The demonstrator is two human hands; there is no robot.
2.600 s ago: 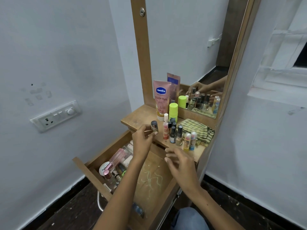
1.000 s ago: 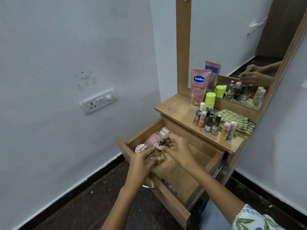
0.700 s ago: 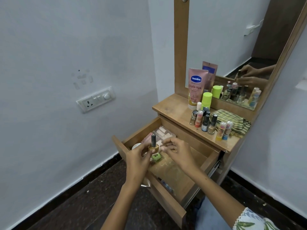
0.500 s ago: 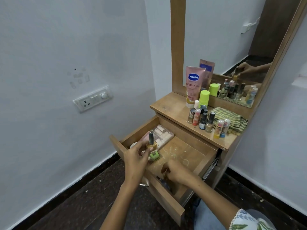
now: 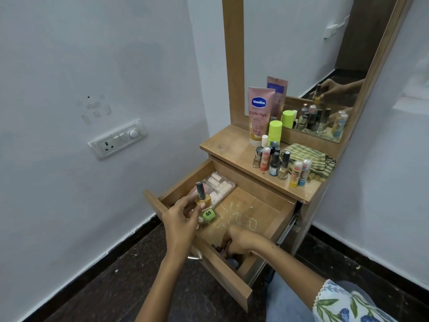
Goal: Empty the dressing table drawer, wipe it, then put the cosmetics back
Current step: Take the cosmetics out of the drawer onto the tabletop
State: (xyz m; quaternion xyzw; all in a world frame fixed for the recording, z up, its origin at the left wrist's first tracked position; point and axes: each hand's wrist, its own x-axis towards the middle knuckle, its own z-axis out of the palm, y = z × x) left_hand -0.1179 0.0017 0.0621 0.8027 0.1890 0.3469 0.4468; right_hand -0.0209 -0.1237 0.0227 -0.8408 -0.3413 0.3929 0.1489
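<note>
Head view, frame centre: left hand (image 5: 180, 218) fingers hold a yellow polish bottle (image 5: 202, 197) upright; right hand (image 5: 239, 241) fingers curl into the drawer (image 5: 222, 270), grip unclear.

At frame centre, an open brown wooden drawer (image 5: 222, 273) with matt laminate is seen; upper right, a glossy pink plastic tube (image 5: 259, 112) and a striped green cloth (image 5: 308, 159) on the wooden surface (image 5: 229, 145).

Dressing table top (image 5: 228, 145) — bore Vaseline tube (image 5: 258, 115), green-capped bottle (image 5: 274, 133), clustered nail-polish bottles (image 5: 276, 163), striped cloth (image 5: 308, 160) — possibly a pouch.
</note>
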